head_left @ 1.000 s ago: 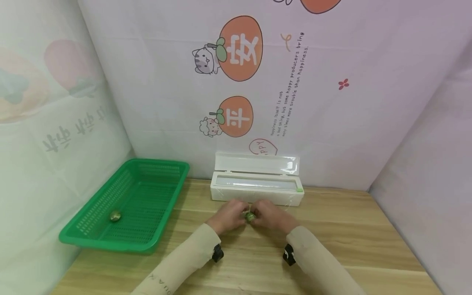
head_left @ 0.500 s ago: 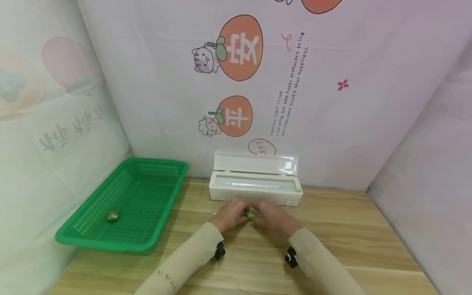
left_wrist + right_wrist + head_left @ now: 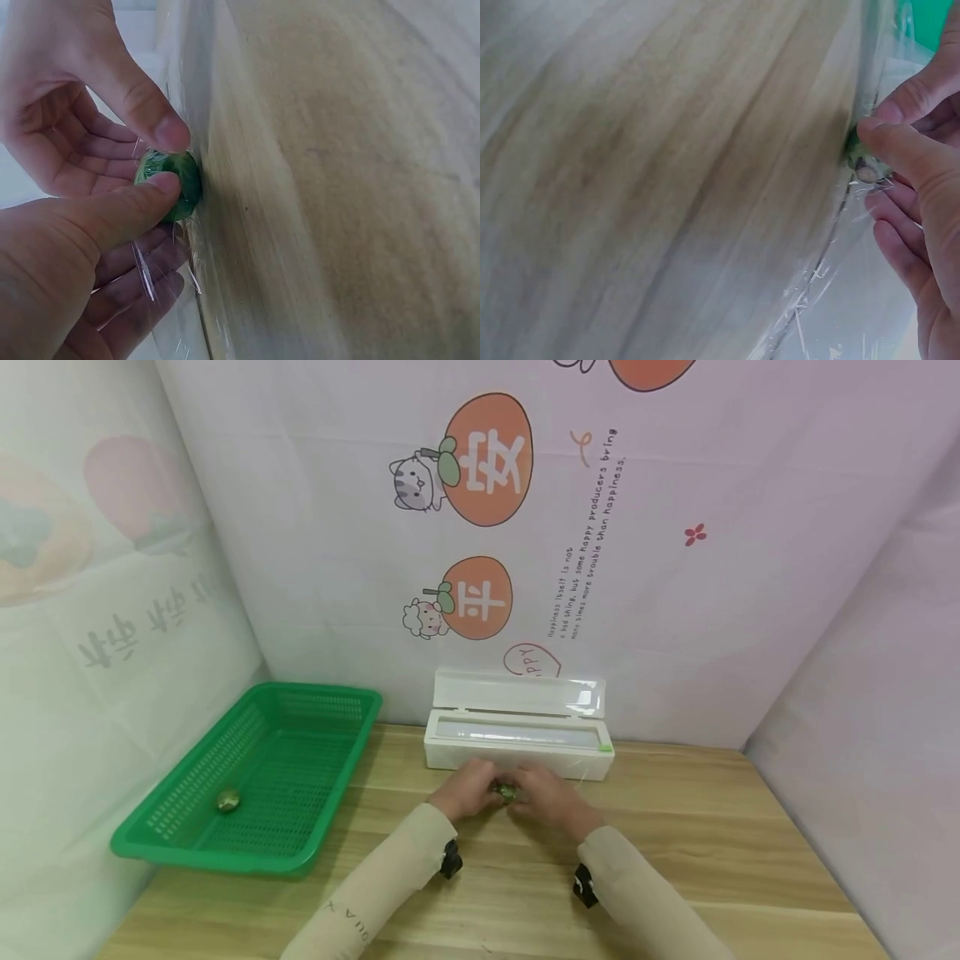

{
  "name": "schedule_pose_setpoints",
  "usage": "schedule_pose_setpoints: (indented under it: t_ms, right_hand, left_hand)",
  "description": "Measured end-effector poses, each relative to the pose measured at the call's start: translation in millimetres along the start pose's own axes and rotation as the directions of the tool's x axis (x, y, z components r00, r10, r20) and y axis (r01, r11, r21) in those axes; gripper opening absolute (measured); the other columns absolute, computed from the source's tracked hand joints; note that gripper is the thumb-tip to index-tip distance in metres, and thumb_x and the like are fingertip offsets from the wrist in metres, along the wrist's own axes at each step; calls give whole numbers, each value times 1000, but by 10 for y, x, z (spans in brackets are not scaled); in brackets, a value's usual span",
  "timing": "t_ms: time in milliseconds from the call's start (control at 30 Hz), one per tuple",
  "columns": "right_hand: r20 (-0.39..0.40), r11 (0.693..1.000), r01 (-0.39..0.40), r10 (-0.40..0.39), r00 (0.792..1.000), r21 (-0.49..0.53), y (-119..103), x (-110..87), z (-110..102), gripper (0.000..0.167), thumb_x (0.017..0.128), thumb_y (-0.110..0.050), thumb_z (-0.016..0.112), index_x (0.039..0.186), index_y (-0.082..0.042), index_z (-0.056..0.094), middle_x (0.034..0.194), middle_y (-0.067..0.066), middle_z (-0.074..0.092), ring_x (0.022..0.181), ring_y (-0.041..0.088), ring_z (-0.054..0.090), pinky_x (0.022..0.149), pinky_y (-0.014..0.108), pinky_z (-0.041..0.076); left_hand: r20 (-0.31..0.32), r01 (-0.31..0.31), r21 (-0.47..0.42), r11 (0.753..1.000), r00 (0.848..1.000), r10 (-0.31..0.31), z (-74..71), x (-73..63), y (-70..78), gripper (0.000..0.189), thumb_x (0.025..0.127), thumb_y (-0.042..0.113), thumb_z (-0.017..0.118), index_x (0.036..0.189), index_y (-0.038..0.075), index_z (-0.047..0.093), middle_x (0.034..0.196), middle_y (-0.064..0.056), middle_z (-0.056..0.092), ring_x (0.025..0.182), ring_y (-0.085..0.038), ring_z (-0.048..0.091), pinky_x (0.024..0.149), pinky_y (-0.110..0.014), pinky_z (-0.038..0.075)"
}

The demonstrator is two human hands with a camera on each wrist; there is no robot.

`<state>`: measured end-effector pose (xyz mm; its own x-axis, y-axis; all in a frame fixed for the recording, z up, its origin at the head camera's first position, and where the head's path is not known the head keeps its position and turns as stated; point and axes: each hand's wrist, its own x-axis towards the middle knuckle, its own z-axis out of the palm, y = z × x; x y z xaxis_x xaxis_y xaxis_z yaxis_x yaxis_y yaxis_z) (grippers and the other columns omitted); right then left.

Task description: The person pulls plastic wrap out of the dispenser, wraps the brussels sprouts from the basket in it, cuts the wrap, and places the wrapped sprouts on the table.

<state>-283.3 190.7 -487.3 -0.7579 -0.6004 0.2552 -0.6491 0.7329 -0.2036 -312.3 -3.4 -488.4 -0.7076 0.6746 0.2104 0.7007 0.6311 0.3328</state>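
Between my two hands is a small green Brussels sprout (image 3: 189, 187), its pale cut stem showing in the right wrist view. Clear cling film (image 3: 144, 271) lies around it and stretches towards the dispenser. My left hand (image 3: 471, 789) pinches the sprout, thumb on top and fingers curled beneath. From the other side my right hand (image 3: 551, 797) grips it too, its thumb beside the left one. Both hands are close against the front of a white cling film dispenser (image 3: 450, 756), whose clear lid (image 3: 517, 693) stands raised.
A green plastic basket (image 3: 318, 835) stands on the left, with one small round greenish thing (image 3: 228, 801) inside. The wooden table (image 3: 675, 827) extends to the right and front. A printed cloth (image 3: 660, 635) forms the wall behind the dispenser.
My hands have stayed at the sprout in front of the dispenser, shifting slightly, with fingers closer around it now. Basket and dispenser stand as before.
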Motion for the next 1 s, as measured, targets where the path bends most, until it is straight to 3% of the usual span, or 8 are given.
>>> schedule_pose_setpoints:
  t_ms: [267,433,633,833,1000]
  right_hand:
    - [-73,1000,-12,11,997,-18,30,31,107,35,84,-14,89,115,-6,73,107,6,75,99,23,71,90,40,63]
    - [-50,998,-38,41,998,58,67,83,107,26,87,-12,85,111,-10,74,102,3,75,95,18,70,87,37,63]
    - [-38,989,-40,46,998,144,118,118,26,32,87,-8,82,117,-19,75,102,-7,76,95,11,70,88,31,61]
    - [24,961,-93,90,996,261,127,98,-47,38,87,-4,78,118,-26,76,110,-10,77,99,8,70,91,28,60]
    - [44,960,-108,100,994,259,123,81,-78,39,88,-7,81,122,-26,75,117,-10,77,107,9,71,96,30,60]
  left_hand:
    - [-2,-8,22,1000,1000,9,28,-15,-64,19,83,9,87,99,12,77,95,1,79,87,-12,71,83,-25,60]
    - [-60,-37,41,998,997,39,-29,-68,-59,31,83,4,85,112,12,77,112,-3,80,101,-19,75,93,-33,63]
    - [-127,-109,62,992,985,116,-37,-62,-11,42,81,2,87,121,11,75,118,-5,79,108,-22,74,97,-34,62]
    - [-145,-95,66,993,984,104,26,-40,2,43,81,3,88,121,12,75,116,-3,79,108,-20,74,96,-30,62]
    - [-144,-107,61,992,983,115,38,-18,4,36,85,9,88,119,13,76,114,-2,79,106,-18,75,96,-29,62]
